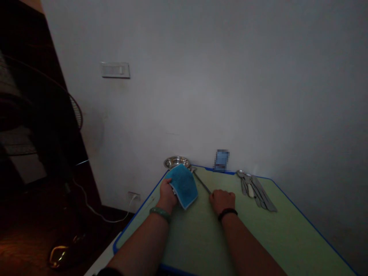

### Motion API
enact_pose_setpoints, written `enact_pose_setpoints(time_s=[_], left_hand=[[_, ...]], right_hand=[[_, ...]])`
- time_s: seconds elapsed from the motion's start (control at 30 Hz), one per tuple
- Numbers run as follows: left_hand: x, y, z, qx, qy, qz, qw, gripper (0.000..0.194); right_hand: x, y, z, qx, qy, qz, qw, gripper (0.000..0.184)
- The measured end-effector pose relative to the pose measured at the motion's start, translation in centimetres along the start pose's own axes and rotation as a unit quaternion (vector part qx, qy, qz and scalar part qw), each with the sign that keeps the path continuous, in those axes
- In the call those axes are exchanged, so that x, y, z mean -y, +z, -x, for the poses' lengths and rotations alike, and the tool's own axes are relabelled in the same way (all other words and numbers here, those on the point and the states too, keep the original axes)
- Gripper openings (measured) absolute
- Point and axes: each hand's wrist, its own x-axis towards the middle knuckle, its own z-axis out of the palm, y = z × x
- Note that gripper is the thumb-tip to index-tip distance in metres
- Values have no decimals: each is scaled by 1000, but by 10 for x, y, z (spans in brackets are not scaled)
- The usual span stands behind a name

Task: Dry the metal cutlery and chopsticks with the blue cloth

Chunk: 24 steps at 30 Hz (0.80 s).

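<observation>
My left hand [167, 193] grips a blue cloth [184, 186] by its left edge, and the cloth spreads out above the tabletop. My right hand [223, 200] is closed around the handle end of a long-handled metal utensil [202, 182]. From that fist the thin handle slants away to the far left. Its head lies close to the cloth's upper right corner and is too dark and partly covered to tell its kind. Just behind the cloth sits a shiny metal bowl [176, 160], its front partly hidden.
Several metal spoons and flat-bladed utensils [260, 193] lie at the right on the green, blue-edged table [198, 241]. A blurred phone-like object [221, 160] leans against the wall [201, 84]. On the left are a dark fan [75, 111] and a white cable [110, 221].
</observation>
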Motion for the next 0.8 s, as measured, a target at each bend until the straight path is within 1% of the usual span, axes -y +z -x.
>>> enact_pose_setpoints(time_s=[0.1, 0.13, 0.3, 0.4, 0.5, 0.67, 0.8], left_hand=[[0, 2, 2, -18, 22, -53, 998, 23], [0, 3, 3, -20, 22, -56, 998, 23], [0, 4, 4, -24, 22, -37, 999, 26], [1, 3, 3, -31, 25, -42, 998, 32], [1, 2, 2, -35, 13, -53, 998, 37], [1, 0, -1, -20, 20, -52, 998, 33], [0, -2, -4, -27, 11, -17, 999, 32]], right_hand=[[-1, -1, 0, 5, 2, 5, 1000, 32], [-1, -1, 0, 5, 2, 6, 1000, 32], [-2, 1, -2, 0, 12, 11, 1000, 31], [-2, 1, -1, 3, 14, 11, 1000, 31], [-3, 2, -2, 7, 20, 3, 1000, 32], [-6, 3, -2, 8, 24, -15, 1000, 32], [-6, 2, -2, 21, 27, -20, 999, 33]])
